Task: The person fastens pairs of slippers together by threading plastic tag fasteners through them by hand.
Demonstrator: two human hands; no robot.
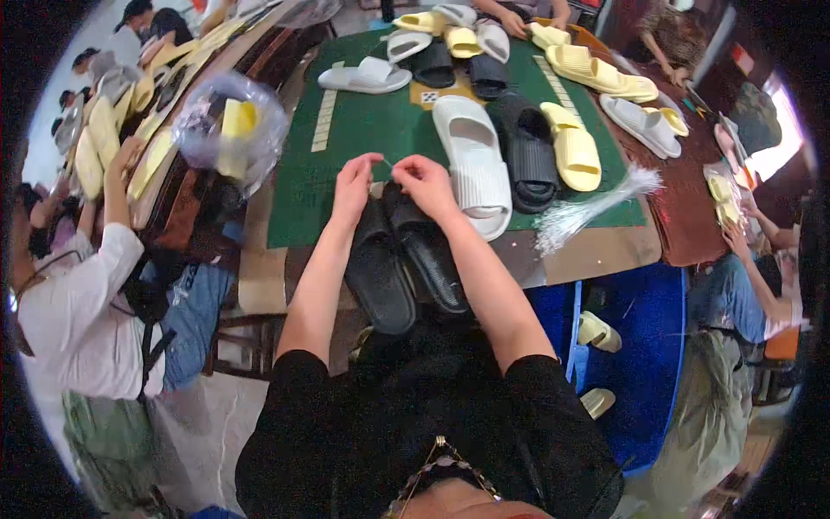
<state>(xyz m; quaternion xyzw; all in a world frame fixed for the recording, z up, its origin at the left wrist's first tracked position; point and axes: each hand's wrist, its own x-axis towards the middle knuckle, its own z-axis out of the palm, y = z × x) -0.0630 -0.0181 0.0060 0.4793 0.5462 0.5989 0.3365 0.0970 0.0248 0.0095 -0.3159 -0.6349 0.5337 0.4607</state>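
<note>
Head view, looking down: a pair of black slide sandals (pixel 399 259) lies side by side at the near edge of a green table mat (pixel 363 138). Both hands meet over the pair's far ends; the left hand (pixel 354 186) and right hand (pixel 425 183) each pinch an end of a thin clear plastic tie (pixel 386 163). The step in hand looks like fastening the pair together; next, threading the tie calls for fine aim. A bundle of clear ties (pixel 588 208) lies to the right, beside white, black and yellow slides (pixel 519 151).

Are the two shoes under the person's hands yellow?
No, the pair of slide sandals right below the left hand and right hand is black; yellow ones lie farther off on the green mat.
</note>
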